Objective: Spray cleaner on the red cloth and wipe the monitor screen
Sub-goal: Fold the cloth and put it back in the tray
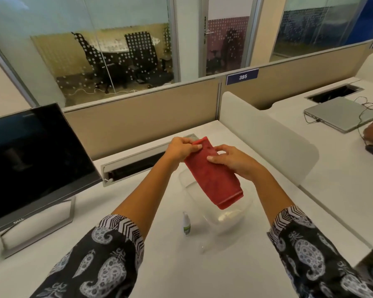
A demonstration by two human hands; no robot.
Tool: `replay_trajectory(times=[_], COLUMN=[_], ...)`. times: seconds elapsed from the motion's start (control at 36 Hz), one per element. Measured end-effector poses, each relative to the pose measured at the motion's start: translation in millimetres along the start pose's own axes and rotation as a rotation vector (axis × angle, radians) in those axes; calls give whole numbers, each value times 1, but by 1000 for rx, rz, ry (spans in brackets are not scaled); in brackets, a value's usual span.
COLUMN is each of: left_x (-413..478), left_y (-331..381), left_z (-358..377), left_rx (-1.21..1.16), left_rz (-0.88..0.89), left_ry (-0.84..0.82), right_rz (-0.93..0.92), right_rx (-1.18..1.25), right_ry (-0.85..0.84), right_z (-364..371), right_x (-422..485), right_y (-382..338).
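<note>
Both hands, left hand (pixel 182 149) and right hand (pixel 233 161), are pinching the folded red cloth (pixel 213 175) above the spray bottle (pixel 186 223), right of the monitor (pixel 30 160).

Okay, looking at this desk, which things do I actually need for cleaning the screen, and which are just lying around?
For the job: red cloth, held in left hand and right hand; spray bottle standing on the desk; monitor at left.

Just lying about: clear container below the cloth; closed laptop on the neighbouring desk.
</note>
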State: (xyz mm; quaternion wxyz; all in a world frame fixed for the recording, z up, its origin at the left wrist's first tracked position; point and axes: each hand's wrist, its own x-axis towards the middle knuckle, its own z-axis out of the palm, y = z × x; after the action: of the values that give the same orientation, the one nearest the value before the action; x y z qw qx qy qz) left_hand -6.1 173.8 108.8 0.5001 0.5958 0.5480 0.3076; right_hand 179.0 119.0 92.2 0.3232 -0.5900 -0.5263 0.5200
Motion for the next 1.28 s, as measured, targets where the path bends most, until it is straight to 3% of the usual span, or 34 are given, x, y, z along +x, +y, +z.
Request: replay_trajectory(times=[0.11,0.28,0.47,0.69,0.89,1.0,1.14,1.28], left_x=[22,42,59,69,67,58,41,15], left_y=[-23,-50,-74,-89,-91,-89,-84,-81], left_z=[16,51,78,94,87,75,53,27], left_rx=[78,427,680,803,806,775,712,566], left_rz=[-98,-80,-135,-103,-42,-2,55,92], left_ry=[40,41,-7,-103,-138,-154,-120,-47], right_rz=[69,127,100,14,-86,-34,42,32], right_rx=[-157,-529,-911,-1163,-1284,-1386,-1235,-1154], right_ry=[74,183,272,333,355,296,234,286], right_z=[1,17,42,49,53,56,54,57], right_x=[2,9,26,41,44,40,28,12], right_y=[31,67,98,120,133,133,133,114])
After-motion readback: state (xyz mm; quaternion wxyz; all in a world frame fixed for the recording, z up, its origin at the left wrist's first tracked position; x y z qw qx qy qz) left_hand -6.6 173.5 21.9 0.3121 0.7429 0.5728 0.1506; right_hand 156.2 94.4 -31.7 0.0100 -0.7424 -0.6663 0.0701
